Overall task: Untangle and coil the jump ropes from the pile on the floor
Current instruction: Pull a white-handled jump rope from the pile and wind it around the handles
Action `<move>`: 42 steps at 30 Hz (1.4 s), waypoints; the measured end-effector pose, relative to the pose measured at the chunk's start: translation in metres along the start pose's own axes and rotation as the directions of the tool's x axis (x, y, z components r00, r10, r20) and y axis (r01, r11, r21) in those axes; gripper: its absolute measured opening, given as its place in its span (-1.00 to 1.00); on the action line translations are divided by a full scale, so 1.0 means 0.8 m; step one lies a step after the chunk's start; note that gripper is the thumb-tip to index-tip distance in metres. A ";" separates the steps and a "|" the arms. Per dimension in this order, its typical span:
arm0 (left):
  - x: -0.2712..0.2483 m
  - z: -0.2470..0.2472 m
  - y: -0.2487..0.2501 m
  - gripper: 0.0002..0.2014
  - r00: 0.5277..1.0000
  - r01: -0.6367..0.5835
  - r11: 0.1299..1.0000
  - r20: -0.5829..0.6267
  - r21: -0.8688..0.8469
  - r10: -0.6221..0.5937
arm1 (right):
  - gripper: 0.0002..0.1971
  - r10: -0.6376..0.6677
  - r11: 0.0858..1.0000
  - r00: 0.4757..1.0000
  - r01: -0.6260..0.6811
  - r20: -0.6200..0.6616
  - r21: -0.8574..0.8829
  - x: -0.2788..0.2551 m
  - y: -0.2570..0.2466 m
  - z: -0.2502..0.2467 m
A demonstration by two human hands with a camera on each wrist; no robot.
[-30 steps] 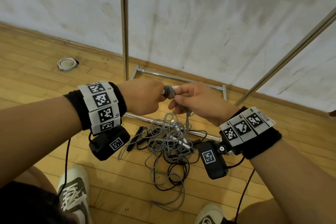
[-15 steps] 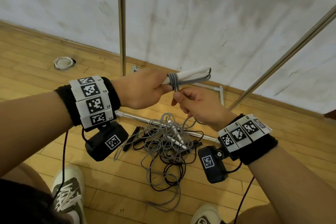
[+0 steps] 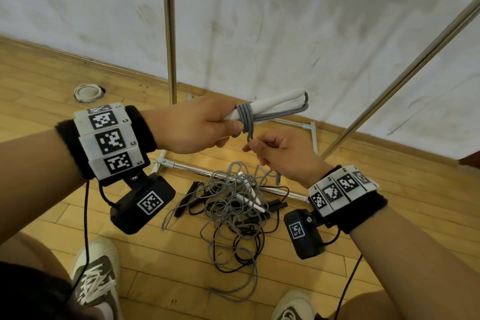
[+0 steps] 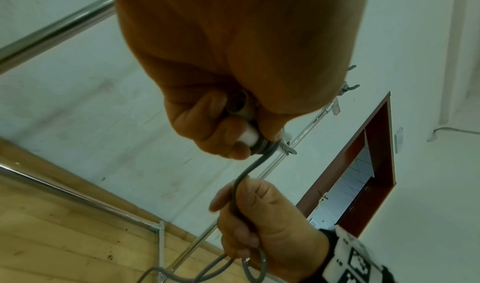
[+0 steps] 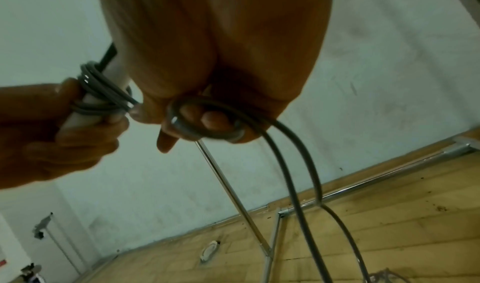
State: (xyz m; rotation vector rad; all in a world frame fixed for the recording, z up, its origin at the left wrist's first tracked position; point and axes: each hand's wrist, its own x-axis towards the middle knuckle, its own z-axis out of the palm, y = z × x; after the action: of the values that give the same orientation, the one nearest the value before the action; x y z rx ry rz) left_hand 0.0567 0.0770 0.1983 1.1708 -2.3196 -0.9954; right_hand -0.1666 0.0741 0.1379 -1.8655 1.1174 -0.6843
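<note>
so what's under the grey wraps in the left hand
White handles lie under the grey cord wraps; the left hand covers their near ends.

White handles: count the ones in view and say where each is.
4. Two white handles sit side by side in the left hand. Two more lie in the pile on the floor. The tangle may hide others.
</note>
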 end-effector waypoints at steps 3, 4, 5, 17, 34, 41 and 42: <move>-0.004 -0.002 0.000 -0.80 0.999 0.003 0.999 0.042 -0.044 -0.001 | -0.61 0.005 0.998 1.000 -0.005 -0.002 -0.066 0.001 0.003 -0.001; -0.005 -0.003 0.000 -0.80 0.998 0.006 0.999 0.056 -0.043 -0.004 | -0.63 0.002 0.994 1.000 -0.001 0.011 -0.105 0.002 0.005 -0.001; -0.006 -0.003 0.000 -0.80 0.997 0.014 0.999 0.071 -0.053 -0.011 | -0.70 0.002 0.991 0.999 0.003 0.038 -0.134 0.002 0.005 -0.002; -0.021 0.006 0.004 -0.70 0.923 0.049 0.999 0.380 0.018 -0.053 | -0.91 0.277 0.932 0.945 -0.221 0.172 -0.287 0.001 0.029 -0.005; -0.005 0.037 -0.018 -0.72 0.868 0.078 0.853 0.385 0.517 -0.313 | -0.53 0.058 0.890 0.994 -0.007 0.097 -0.457 0.006 -0.040 -0.005; 0.000 0.034 -0.025 -0.77 0.926 0.094 0.790 0.238 0.606 -0.293 | -0.77 0.195 0.967 0.973 -0.170 0.121 -0.190 0.008 -0.043 -0.004; 0.001 0.032 -0.026 -0.79 0.936 0.108 0.790 0.205 0.603 -0.284 | -0.80 0.197 0.974 0.973 -0.180 0.119 -0.138 0.007 -0.041 -0.003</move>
State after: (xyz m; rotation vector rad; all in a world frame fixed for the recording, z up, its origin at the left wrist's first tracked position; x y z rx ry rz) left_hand 0.0528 0.0786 0.1652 1.6194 -2.9099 -0.5302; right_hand -0.1515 0.0764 0.1673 -1.8510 1.2563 -0.3837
